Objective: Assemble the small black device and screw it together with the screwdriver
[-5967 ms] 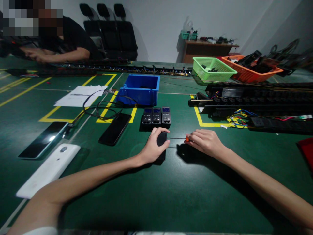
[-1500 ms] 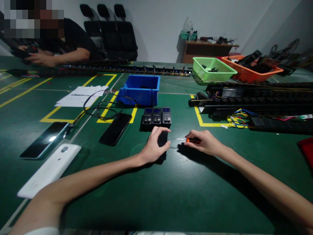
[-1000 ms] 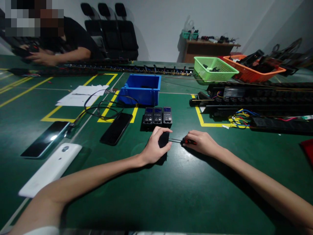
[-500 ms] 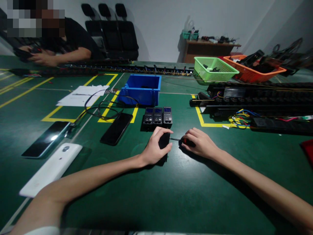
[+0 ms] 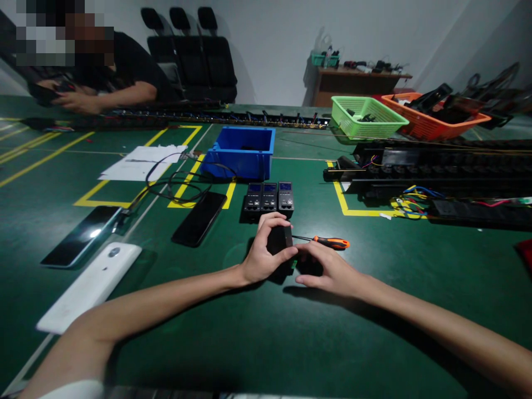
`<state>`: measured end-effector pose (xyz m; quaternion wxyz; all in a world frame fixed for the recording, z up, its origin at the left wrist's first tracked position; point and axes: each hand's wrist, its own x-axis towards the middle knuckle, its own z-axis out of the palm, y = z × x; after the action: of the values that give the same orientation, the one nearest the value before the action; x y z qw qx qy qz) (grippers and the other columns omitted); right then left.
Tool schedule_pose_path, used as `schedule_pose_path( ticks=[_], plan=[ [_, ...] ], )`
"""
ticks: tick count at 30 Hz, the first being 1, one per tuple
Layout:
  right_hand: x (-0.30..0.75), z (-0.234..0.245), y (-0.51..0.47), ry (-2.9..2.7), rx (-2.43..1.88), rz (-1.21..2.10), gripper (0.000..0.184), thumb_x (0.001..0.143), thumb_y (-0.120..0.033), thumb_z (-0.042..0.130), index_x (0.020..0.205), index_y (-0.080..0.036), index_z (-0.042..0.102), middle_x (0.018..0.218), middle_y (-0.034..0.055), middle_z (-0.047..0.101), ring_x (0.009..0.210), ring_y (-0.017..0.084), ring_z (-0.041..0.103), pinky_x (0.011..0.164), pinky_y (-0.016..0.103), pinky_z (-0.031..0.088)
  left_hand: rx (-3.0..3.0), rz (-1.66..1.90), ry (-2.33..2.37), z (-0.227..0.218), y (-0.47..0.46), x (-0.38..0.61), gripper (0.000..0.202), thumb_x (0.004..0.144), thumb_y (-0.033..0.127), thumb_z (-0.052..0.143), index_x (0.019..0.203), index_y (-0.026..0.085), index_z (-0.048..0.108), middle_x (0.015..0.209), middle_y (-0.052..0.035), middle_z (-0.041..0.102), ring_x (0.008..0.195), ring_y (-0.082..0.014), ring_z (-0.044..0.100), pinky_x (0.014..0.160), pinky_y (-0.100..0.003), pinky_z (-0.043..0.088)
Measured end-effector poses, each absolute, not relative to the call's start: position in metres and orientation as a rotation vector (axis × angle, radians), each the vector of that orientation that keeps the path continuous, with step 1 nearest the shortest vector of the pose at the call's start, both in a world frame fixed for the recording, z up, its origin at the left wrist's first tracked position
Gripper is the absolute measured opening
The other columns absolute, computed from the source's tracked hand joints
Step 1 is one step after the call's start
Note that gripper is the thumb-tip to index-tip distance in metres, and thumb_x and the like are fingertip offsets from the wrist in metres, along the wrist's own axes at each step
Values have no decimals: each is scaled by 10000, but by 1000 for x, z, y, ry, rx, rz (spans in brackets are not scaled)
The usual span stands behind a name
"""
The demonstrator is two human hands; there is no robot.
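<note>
My left hand [image 5: 266, 249] is wrapped round a black box-shaped module [image 5: 281, 239], thumb on its near side and fingers over the far side. A small green connector [image 5: 294, 264] shows at the module's right side. My right hand [image 5: 326, 266] is beside it, thumb and fingers apart, the fingertips close to the module; whether they touch it I cannot tell. Just beyond that hand lies a screwdriver [image 5: 331, 242] with an orange and black handle, its shaft pointing left to the module. Behind stand three similar black modules [image 5: 269, 200] with small dark blue screens.
A blue bin [image 5: 245, 155] stands behind the modules. To the left lie a black phone [image 5: 199, 219], a phone with a cable [image 5: 81, 235] and a white phone [image 5: 89, 287]. Long black assemblies with wires [image 5: 436, 166] lie at right. Across the table sits another person [image 5: 128, 66].
My right hand has let go of the screwdriver, which now lies on the table, and has moved nearer to the module. The module in my left hand has turned slightly, showing the green connector.
</note>
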<state>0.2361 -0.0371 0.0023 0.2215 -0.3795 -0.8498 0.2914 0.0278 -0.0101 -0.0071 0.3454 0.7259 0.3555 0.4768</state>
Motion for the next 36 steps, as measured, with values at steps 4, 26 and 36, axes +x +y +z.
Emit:
schedule_pose_path(
  ticks=[4, 26, 36],
  plan=[
    [230, -2, -40, -2273, -1049, 863, 635, 773, -483, 698, 1279, -179, 464, 1190, 136, 619, 987, 258, 614, 820, 378, 500, 1795, 1302, 861, -13, -9, 30, 490, 736, 388, 740, 1125, 253, 473, 1272, -90, 413, 1190, -253, 501, 996, -456, 461],
    [249, 1, -30, -2092, -806, 334, 565, 718, -162, 670, 1252, -189, 487, 1118, 128, 619, 1021, 260, 598, 833, 425, 527, 1679, 1056, 800, -3, -6, 28, 451, 776, 307, 702, 1189, 186, 566, 1220, -99, 620, 1141, -241, 590, 1022, -415, 443],
    [253, -2, -29, -1920, -771, 328, 687, 689, -152, 712, 1315, -254, 449, 1152, 111, 582, 1040, 277, 563, 807, 453, 547, 1665, 980, 699, -5, -5, 29, 445, 735, 292, 750, 1136, 182, 591, 1153, -87, 643, 1066, -211, 617, 981, -385, 463]
  ],
)
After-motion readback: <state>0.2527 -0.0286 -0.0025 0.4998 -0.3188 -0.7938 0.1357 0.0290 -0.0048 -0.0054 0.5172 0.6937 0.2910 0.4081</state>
